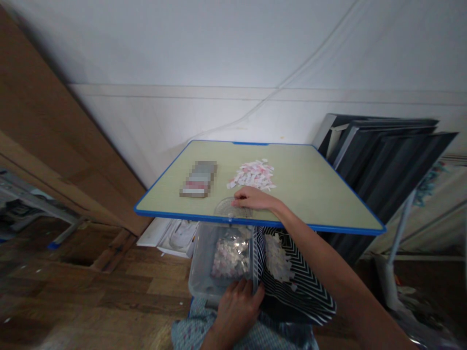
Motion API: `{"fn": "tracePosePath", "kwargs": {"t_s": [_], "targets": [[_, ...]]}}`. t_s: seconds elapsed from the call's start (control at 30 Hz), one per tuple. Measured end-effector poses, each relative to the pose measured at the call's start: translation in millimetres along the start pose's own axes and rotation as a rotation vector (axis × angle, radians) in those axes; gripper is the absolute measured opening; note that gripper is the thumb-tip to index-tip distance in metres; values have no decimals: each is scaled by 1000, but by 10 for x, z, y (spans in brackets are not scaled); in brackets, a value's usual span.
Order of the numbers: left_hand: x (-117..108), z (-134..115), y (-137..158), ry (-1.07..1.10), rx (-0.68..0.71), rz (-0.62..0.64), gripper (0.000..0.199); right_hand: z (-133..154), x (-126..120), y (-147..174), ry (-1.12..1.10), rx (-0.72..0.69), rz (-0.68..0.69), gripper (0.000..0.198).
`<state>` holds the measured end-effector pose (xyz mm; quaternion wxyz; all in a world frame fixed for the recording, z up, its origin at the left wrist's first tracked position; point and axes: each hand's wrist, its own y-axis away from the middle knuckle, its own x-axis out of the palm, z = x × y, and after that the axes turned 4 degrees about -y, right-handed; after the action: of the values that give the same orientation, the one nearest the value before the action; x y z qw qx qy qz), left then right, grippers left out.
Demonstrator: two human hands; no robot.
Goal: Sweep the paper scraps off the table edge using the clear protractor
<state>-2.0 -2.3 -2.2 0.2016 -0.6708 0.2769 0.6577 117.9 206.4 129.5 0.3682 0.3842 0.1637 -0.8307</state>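
My right hand [252, 198] is at the table's near edge, fingers closed at the rim of a clear, round, patterned disc [223, 208]. The disc lies flat or nearly so on the table; what kind of dish or lid it is, I cannot tell. Just beyond my knuckles spreads a pile of small white and pink paper-like pieces [255, 174]. Below the table, my left hand [239, 306] grips the near rim of a clear plastic box [202, 272]. Inside the box is a shiny clear bag of similar pieces [229, 255].
A blue-edged folding table [310, 194] stands against the wall, bearing a blurred-out flat object [199, 180]. Black-and-white striped cloth [299, 282] beside the box holds more pale pieces [279, 260]. Dark panels [386, 160] lean at the right; an open white box [178, 237] sits below left.
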Motion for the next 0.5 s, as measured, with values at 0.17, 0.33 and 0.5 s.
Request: {"fn": "tracePosePath", "kwargs": {"t_s": [0.17,0.33,0.5], "targets": [[42,13,-9,4,14,-47,39,32,26,13,-33,-49,46,41],[58,7,-7,11,3,-57,37,77,68,63,-69,-99,42,41],[32,2,-1,-2,-2,-28,37,105,111,125,-91,-130,15,38]]}}
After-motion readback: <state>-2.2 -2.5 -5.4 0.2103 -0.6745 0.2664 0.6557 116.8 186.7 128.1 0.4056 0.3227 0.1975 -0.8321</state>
